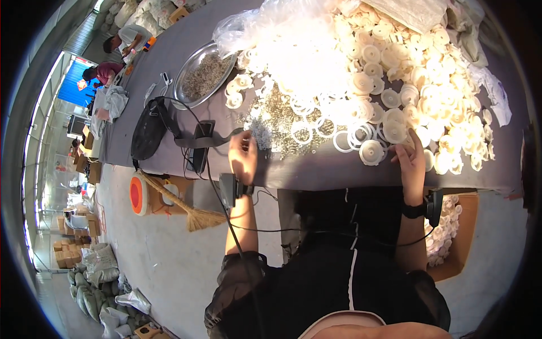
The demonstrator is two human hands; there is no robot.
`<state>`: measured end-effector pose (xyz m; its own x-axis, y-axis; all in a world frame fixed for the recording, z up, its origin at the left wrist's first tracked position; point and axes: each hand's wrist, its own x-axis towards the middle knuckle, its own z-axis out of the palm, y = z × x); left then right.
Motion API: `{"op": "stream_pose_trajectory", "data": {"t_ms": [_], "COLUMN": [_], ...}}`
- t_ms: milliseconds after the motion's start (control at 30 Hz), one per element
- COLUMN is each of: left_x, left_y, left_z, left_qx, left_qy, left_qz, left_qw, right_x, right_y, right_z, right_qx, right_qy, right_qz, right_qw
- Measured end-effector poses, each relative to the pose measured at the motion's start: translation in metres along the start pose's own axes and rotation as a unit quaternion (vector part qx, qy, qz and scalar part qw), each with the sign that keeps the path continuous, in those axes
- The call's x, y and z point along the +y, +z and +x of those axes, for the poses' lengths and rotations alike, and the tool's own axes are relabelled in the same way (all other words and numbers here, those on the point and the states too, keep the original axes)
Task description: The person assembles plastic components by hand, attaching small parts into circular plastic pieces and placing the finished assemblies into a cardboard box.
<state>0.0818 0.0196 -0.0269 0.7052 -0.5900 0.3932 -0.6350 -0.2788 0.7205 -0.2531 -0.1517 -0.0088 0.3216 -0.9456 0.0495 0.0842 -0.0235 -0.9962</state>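
Discs of cream-white moulded plastic (371, 152) spread over the right of the grey cloth-covered desk (333, 172), a few lying close to its near edge. The right hand (412, 161) is at that fringe, fingers parted, tips beside the discs. The left hand (244, 155) reaches to a small pile of clear, bluish-white bits (261, 134); its fingers are bent and narrow — whether they pinch a piece, I cannot tell. Between the hands, a bare strip of desk runs along the near edge. Left of the left hand, room is tighter: a flat black rectangular device (199, 155), a black fabric bag (151, 133) and a thin black cable (217, 195) — the cable passing over the edge.
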Motion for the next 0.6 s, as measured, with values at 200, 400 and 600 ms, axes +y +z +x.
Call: {"op": "stream_pose_trajectory", "data": {"t_ms": [200, 400, 600], "left_x": [-0.038, -0.057, -0.057], "left_y": [-0.004, -0.008, -0.007], "left_z": [0.054, 0.078, 0.061], "left_qx": [-0.056, -0.163, -0.010], "left_qy": [0.064, 0.029, 0.040], "left_qz": [0.196, 0.208, 0.186], "left_qw": [0.977, 0.964, 0.982], "right_x": [0.010, 0.006, -0.006], "right_y": [0.000, 0.010, 0.049], "right_z": [0.000, -0.010, -0.020], "right_qx": [0.032, 0.078, -0.037], "right_qy": [-0.023, -0.097, -0.122], "right_qz": [-0.004, 0.010, -0.164], "right_qw": [0.999, 0.992, 0.978]}}
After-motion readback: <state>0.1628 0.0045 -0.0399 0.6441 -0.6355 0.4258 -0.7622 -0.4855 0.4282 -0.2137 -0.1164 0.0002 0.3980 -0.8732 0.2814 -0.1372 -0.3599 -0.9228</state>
